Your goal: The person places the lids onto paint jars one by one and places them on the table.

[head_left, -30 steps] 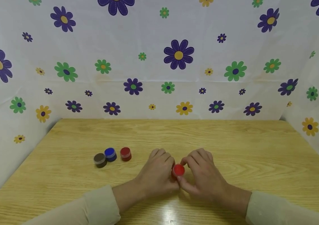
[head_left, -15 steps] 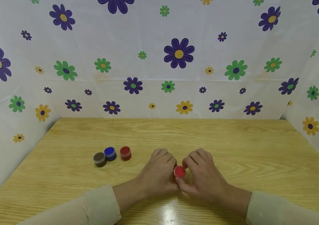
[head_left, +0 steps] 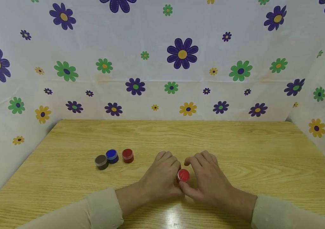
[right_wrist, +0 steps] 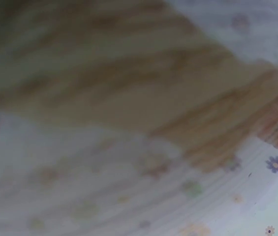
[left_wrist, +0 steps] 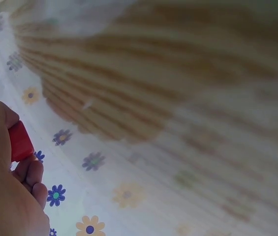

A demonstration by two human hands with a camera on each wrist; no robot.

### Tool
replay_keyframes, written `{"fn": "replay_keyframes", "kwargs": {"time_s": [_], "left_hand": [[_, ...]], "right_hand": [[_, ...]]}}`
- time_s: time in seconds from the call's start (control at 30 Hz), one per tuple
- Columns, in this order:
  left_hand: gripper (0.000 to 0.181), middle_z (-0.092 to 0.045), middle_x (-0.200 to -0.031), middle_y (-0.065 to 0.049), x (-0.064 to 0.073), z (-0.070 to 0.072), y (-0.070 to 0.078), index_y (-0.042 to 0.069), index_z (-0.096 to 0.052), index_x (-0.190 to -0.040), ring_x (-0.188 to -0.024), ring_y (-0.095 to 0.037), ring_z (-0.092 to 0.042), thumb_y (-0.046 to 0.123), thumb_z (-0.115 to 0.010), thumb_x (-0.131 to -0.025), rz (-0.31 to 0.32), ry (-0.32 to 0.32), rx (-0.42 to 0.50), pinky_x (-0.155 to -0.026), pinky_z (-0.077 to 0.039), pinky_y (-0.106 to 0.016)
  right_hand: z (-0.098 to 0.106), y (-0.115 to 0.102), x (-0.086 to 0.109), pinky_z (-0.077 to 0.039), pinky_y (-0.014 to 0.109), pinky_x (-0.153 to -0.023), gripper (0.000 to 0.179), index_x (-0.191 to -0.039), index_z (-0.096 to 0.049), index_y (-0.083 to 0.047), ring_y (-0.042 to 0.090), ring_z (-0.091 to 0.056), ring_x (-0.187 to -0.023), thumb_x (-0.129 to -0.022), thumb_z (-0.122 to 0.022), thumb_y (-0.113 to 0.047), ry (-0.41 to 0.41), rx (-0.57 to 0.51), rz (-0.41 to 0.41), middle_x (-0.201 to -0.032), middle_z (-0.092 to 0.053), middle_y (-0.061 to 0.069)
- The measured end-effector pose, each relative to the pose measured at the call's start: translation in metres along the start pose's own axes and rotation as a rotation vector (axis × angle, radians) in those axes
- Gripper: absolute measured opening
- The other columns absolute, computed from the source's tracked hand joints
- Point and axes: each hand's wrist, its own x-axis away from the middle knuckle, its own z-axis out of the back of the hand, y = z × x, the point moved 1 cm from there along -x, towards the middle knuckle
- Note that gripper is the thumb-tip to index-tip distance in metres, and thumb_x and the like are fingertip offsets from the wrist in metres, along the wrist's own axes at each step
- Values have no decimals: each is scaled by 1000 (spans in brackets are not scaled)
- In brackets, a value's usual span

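My left hand grips a small bright red paint jar by its side, above the table near the front. The same red jar shows between the thumb and curled fingers of the left hand in the left wrist view. My right hand is close on the jar's right; its thumb touches the rim and its bent index finger stands a little apart from the jar. Other right fingers are partly hidden. The right wrist view is mostly blurred, with only a sliver of hand at its lower right edge.
Left of the hands, a brown jar and a blue jar stand close together, with a dark red jar beside them. All rest on the wooden table. A flowered cloth hangs along the back and sides.
The bright red jar has shifted slightly right in the left hand. The right index finger has moved off the jar's rim, and the thumb stays on it.
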Motion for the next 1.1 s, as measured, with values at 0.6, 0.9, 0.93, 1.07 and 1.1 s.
{"fn": "replay_keyframes", "kwargs": {"time_s": [0.6, 0.9, 0.93, 1.07, 1.1], "left_hand": [[34, -52, -70, 8, 0, -3, -1, 18, -55, -70, -75, -11, -43, 41, -78, -67, -48, 89, -18, -78, -34, -28], [35, -53, -70, 8, 0, -3, -1, 17, -55, -70, -76, -12, -44, 43, -78, -67, -71, 99, -41, -80, -36, -28], [35, -53, -71, 7, 0, -3, 0, 17, -55, -70, -77, -12, -45, 43, -78, -66, -73, 98, -43, -80, -37, -28], [34, -53, -71, 8, 0, -2, 1, 17, -55, -71, -78, -12, -46, 43, -76, -68, -84, 70, -36, -83, -37, -29], [33, -54, -71, 8, 0, -2, 1, 17, -56, -71, -78, -13, -46, 43, -76, -68, -87, 60, -35, -83, -37, -29]], "right_hand": [[-2, 0, 0, -37, 34, -81, 28, -92, -59, -14, 16, -45, -88, -79, -66, -37, 59, 43, 87, -87, -56, -3], [0, -1, 0, -36, 34, -80, 30, -91, -58, -15, 15, -43, -86, -77, -70, -39, 58, 43, 75, -84, -54, -3], [0, -1, -1, -36, 34, -80, 31, -90, -58, -15, 15, -43, -86, -77, -70, -40, 57, 43, 75, -84, -54, -4], [-1, 0, 0, -36, 34, -80, 31, -84, -54, -17, 15, -42, -84, -80, -68, -44, 59, 54, 80, -82, -49, -5], [-1, 0, 0, -36, 35, -80, 32, -82, -53, -17, 15, -42, -83, -82, -67, -46, 60, 57, 81, -81, -47, -5]]}}
